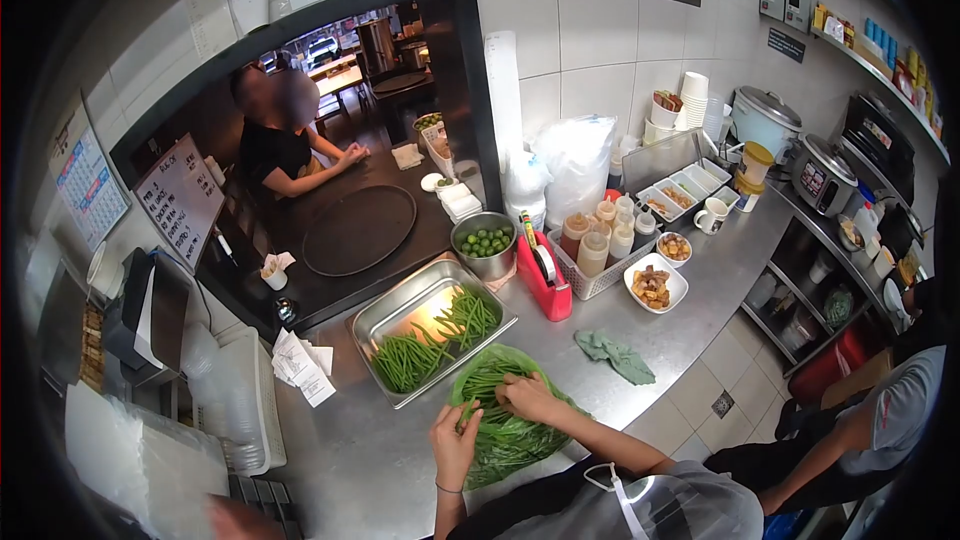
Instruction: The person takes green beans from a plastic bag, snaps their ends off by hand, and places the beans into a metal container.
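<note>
A green plastic bag point(515, 467) full of long green beans point(498, 422) lies at the counter's front edge. My left hand point(455, 448) is at the bag's left side, thumb and fingers pinched on a green bean. Over the beans in the bag, my right hand point(530, 398) has its fingers curled down and closed on green beans; its fingertips are partly hidden. Just behind the bag sits a steel tray point(390, 312) with two heaps of green beans, one at the left point(408, 362) and one at the right point(468, 318).
Behind the tray are a bowl of green limes point(485, 243) and a red tape dispenser point(545, 280). To the right are a sauce-bottle basket point(597, 280), a bowl of food point(656, 285) and a green cloth point(615, 355). Receipts point(303, 368) lie left. A co-worker point(880, 430) stands right; another person point(285, 145) is beyond the hatch.
</note>
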`<state>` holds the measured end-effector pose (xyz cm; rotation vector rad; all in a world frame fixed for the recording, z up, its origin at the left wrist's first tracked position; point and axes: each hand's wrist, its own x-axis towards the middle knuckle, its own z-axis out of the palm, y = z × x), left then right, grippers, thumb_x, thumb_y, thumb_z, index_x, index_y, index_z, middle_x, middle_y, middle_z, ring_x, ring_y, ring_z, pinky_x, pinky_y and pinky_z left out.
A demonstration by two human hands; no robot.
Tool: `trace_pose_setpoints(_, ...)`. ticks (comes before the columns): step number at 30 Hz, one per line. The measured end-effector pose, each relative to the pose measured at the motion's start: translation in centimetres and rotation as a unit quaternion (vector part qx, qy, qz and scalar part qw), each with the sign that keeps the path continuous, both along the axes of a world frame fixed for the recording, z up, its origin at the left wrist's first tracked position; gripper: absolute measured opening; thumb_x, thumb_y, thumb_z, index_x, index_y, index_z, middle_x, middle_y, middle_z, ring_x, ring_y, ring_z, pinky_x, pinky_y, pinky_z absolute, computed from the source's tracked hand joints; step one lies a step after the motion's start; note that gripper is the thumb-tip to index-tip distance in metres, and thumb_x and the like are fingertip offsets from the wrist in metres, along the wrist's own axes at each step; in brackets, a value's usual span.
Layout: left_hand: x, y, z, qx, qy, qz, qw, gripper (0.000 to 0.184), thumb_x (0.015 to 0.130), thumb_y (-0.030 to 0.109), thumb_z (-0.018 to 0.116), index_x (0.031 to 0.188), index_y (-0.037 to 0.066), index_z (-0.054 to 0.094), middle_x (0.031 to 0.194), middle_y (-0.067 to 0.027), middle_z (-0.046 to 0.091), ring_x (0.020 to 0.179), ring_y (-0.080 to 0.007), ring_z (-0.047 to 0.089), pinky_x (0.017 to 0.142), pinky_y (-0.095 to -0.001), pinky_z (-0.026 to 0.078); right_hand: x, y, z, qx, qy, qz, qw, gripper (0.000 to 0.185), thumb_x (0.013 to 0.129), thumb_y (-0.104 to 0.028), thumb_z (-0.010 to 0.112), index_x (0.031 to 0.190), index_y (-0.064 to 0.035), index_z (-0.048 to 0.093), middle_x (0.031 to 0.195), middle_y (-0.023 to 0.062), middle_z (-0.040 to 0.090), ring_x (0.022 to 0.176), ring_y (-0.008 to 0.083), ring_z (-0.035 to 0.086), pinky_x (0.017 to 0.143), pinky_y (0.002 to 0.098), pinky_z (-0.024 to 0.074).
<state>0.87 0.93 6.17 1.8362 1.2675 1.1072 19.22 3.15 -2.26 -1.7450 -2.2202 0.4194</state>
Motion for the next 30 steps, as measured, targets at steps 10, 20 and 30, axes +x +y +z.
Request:
trace_pose_setpoints(10, 1.8, 3.6, -4.5, 0.028, -0.124, 0.002, 0.992, 0.024, 0.089, 0.013, 0.058, 0.109, -0.001, 0.062, 0.071, 0.0001, 0.051, 0.062, -0.0103, 0.043, 0.054, -0.0266, 0.035, 0.1, 0.5, 4.2, 0.011, 0.401, -0.004, 0.916, 0.013, 0.087, -0.010, 0.058, 0.097, -0.0016, 0.059, 0.082, 0.0079, 0.065, 0.075, 0.0182, 0.062, 0.069, 0.0299, 0.0472)
trace_pose_setpoints(20, 0.9, 3.6, -2.6, -0.135, -0.325, 0.042, 0.935, 0.020, 0.093, 0.019, 0.055, 0.103, 0.003, 0.062, 0.067, 0.0063, 0.048, 0.046, 0.0026, 0.026, 0.041, -0.0177, 0.017, 1.0, 0.2, 2.5, -0.131, 0.586, 0.022, 0.799, 0.014, 0.083, -0.005, 0.064, 0.093, 0.0040, 0.066, 0.082, 0.0046, 0.066, 0.073, 0.0093, 0.060, 0.072, 0.0237, 0.0469)
trace_pose_setpoints(30, 0.1, 2.8, -3.3, -0.141, -0.298, 0.009, 0.944, 0.021, 0.095, 0.018, 0.052, 0.103, 0.001, 0.061, 0.065, 0.0064, 0.047, 0.044, 0.0019, 0.025, 0.040, -0.0187, 0.017, 1.0, 0.1, 2.8, -0.092, 0.617, 0.056, 0.780, 0.008, 0.085, -0.008, 0.062, 0.087, -0.0005, 0.063, 0.076, 0.0009, 0.061, 0.071, 0.0081, 0.056, 0.070, 0.0251, 0.0460)
